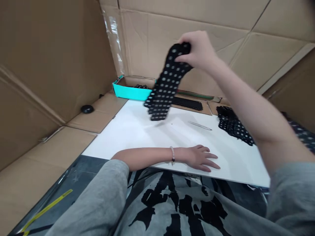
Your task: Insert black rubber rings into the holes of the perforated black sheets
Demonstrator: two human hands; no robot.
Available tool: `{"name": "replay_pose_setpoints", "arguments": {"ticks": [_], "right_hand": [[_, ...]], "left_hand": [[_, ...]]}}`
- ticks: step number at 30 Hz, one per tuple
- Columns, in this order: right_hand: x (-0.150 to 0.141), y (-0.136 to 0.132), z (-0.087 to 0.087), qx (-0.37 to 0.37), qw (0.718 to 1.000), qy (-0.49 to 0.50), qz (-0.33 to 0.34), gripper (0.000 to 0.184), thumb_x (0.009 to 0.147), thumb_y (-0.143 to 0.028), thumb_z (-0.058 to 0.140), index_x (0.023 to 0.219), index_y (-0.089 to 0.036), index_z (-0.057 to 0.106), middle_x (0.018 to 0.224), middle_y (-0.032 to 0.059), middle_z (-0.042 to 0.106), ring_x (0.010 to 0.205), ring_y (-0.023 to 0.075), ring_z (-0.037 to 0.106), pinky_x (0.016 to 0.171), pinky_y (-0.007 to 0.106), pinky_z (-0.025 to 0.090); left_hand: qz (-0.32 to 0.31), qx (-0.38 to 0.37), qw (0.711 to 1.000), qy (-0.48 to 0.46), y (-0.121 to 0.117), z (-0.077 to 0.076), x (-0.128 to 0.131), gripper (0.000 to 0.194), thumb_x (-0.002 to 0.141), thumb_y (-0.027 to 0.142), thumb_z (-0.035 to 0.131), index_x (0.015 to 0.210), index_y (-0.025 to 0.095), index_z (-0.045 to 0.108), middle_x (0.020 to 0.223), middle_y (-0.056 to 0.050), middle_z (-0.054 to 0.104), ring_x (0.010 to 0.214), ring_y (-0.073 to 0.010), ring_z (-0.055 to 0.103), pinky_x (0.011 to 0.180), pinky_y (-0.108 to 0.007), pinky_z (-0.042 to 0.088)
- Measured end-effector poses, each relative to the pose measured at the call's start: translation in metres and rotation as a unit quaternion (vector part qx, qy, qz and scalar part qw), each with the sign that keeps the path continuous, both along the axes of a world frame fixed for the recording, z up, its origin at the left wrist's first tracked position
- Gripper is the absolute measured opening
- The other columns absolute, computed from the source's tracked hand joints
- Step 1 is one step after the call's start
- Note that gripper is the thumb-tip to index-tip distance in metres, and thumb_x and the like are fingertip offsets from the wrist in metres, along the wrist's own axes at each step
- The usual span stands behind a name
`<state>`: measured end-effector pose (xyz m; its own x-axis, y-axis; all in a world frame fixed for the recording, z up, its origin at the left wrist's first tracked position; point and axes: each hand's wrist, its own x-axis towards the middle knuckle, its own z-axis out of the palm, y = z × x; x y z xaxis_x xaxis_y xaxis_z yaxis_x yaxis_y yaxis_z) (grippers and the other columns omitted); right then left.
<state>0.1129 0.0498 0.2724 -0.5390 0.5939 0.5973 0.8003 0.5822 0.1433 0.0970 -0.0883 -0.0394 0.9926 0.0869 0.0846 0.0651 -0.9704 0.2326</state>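
Up over the white board (115, 131), my right hand (198, 49) pinches a bundle of black polka-dot fabric strips (166, 83) between thumb and fingers. The strips hang down to the left, their layered lower ends fanned out above the board. My left hand (201, 158) lies palm down near the board's front edge, fingers spread, holding nothing. A slim silvery pointed tool (200, 125) rests on the board beyond it. To the right, partly behind my right forearm, sits a loose pile of black dotted fabric (232, 126).
At the back left stands a turquoise-sided open box (133, 93) with black dotted pieces inside. A flat black strip (188, 103) lies along the back edge. A round black object (87, 109) sits at left. Cardboard walls (152, 36) surround the board.
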Motion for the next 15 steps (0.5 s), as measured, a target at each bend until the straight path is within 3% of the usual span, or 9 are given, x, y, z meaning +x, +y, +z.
{"name": "replay_pose_setpoints", "arguments": {"ticks": [3,5,7,11,13,15], "right_hand": [[-0.077,0.001,-0.039,-0.017,0.985,0.076,0.153,0.031,0.097,-0.038,0.061,0.117,-0.014,0.067,0.117,-0.0024,0.073,0.114,0.0129,0.065,0.1,0.026,0.046],[-0.115,0.003,-0.081,-0.045,0.97,0.081,0.226,0.017,0.096,-0.02,0.059,0.11,-0.014,0.068,0.11,0.0017,0.074,0.105,0.0157,0.067,0.091,0.027,0.047],[-0.138,0.005,-0.131,-0.059,0.952,0.021,0.299,0.017,0.095,-0.013,0.055,0.104,-0.017,0.068,0.106,0.0022,0.074,0.099,0.0173,0.066,0.086,0.028,0.045],[-0.141,0.0,-0.232,-0.114,0.912,-0.132,0.37,0.025,0.093,-0.006,0.05,0.095,-0.02,0.07,0.098,0.0043,0.075,0.086,0.017,0.063,0.082,0.03,0.041],[-0.127,-0.005,-0.264,-0.159,0.896,-0.143,0.39,0.023,0.092,-0.006,0.052,0.096,-0.02,0.071,0.102,0.0065,0.075,0.091,0.0184,0.064,0.083,0.031,0.044],[-0.111,-0.006,-0.28,-0.221,0.881,-0.097,0.408,0.021,0.089,-0.008,0.057,0.101,-0.019,0.071,0.117,0.0093,0.074,0.104,0.0208,0.066,0.09,0.032,0.047]], "left_hand": [[0.021,-0.007,1.0,0.009,0.001,-0.006,0.001,0.056,0.102,0.055,0.043,0.155,0.037,0.055,0.166,0.0,0.043,0.15,-0.0352,0.04,0.125,-0.048,0.025],[0.029,-0.028,0.999,0.008,0.001,-0.009,0.002,0.058,0.101,0.056,0.045,0.155,0.037,0.053,0.167,0.002,0.042,0.153,-0.0345,0.035,0.128,-0.048,0.02],[0.028,-0.052,0.998,0.009,0.0,-0.01,0.004,0.059,0.101,0.056,0.045,0.155,0.034,0.054,0.165,0.0,0.044,0.156,-0.035,0.03,0.129,-0.049,0.016],[0.008,-0.095,0.995,0.029,0.001,-0.01,0.006,0.062,0.104,0.055,0.04,0.15,0.019,0.061,0.148,-0.011,0.061,0.151,-0.0346,0.041,0.129,-0.047,0.022],[-0.014,-0.117,0.993,0.028,0.002,-0.011,0.007,0.061,0.105,0.051,0.04,0.149,0.014,0.061,0.143,-0.013,0.065,0.146,-0.032,0.048,0.126,-0.042,0.031],[-0.04,-0.123,0.992,0.01,0.003,-0.012,0.007,0.057,0.105,0.047,0.041,0.143,0.012,0.066,0.14,-0.013,0.067,0.142,-0.03,0.053,0.123,-0.036,0.036]]}}
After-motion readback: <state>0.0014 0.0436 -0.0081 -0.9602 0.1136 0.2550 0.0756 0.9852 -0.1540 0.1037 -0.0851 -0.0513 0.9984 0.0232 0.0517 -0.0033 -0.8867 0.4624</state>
